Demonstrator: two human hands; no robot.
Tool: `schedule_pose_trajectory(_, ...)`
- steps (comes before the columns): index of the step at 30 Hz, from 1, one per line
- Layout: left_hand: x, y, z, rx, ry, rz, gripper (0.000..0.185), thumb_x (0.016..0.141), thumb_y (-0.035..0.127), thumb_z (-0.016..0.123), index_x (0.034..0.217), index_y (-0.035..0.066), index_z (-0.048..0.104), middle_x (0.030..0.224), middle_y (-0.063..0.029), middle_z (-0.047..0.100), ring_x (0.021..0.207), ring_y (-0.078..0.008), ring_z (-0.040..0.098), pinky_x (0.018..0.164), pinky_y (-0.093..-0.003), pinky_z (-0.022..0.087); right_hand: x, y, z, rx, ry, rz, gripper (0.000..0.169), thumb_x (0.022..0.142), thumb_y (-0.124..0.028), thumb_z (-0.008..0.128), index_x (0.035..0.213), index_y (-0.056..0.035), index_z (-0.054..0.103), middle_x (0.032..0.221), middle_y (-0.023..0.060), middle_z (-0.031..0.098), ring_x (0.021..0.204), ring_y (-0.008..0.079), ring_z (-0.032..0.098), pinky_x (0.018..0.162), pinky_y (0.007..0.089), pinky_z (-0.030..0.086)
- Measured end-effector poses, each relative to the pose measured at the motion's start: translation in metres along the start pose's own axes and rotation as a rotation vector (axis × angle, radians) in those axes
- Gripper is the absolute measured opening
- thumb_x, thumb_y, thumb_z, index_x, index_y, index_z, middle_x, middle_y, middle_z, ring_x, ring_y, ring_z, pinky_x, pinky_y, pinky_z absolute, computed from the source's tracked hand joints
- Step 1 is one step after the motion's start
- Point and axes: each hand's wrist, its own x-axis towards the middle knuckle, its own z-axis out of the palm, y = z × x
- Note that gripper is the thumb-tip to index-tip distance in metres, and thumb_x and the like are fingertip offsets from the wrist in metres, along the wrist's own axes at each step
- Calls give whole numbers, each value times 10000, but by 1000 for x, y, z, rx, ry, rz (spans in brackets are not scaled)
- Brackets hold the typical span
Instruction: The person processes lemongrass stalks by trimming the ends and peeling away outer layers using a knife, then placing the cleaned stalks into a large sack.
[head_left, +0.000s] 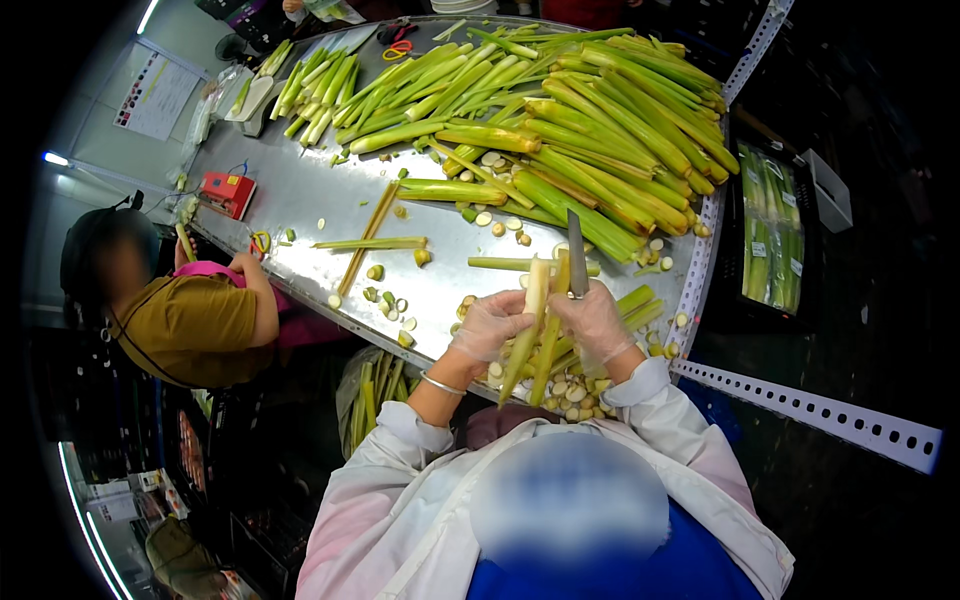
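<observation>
Both my hands wear clear thin gloves above the near edge of a metal table. My left hand (491, 326) grips a pale, partly stripped plant stalk (537, 289). In my right hand (592, 319) are a knife, its blade (576, 251) pointing away from me, and a yellow-green outer leaf sheath (551, 330) hanging beside the stalk. Cut round stalk ends (576, 394) and green trimmings lie under and near my hands. Beyond them a large pile of thick untrimmed stalks (622, 142) covers the far right, with slimmer pale-green stalks (442, 82) to its left.
A person (195, 322) stands at the table's left edge holding a stalk. On the table (300, 191) are a red device (227, 195), a white scale (253, 105) and scissors (397, 50). Perforated metal rails (810, 409) edge the right side; a crate of packed stalks (772, 225) stands beyond.
</observation>
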Motion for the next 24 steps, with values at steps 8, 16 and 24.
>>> schedule_pose_trajectory(8, 9, -6, -5, 160, 111, 95, 293, 882, -1, 743, 1141, 16, 605, 1019, -89, 723, 906, -150, 695, 809, -277, 574, 1, -4, 2, -75, -27, -46, 396, 812, -310, 715, 977, 50, 705, 723, 74, 658, 623, 168, 607, 598, 343, 505)
schedule_pose_trajectory(16, 1, 5, 0, 64, 44, 16, 282, 882, 72, 767, 1119, 13, 625, 1001, -74, 722, 860, -123, 679, 754, -266, 560, 8, 12, -1, -94, -16, -32, 334, 820, -268, 660, 939, 41, 705, 673, 76, 630, 587, 153, 586, 568, 329, 484)
schedule_pose_trajectory(24, 14, -2, -5, 144, 102, 32, 269, 877, 12, 755, 1115, 24, 629, 1026, -73, 710, 885, -131, 687, 794, -263, 575, 6, 8, 3, 25, -48, 8, 370, 835, -295, 714, 1023, 23, 702, 761, 67, 669, 618, 141, 598, 596, 313, 498)
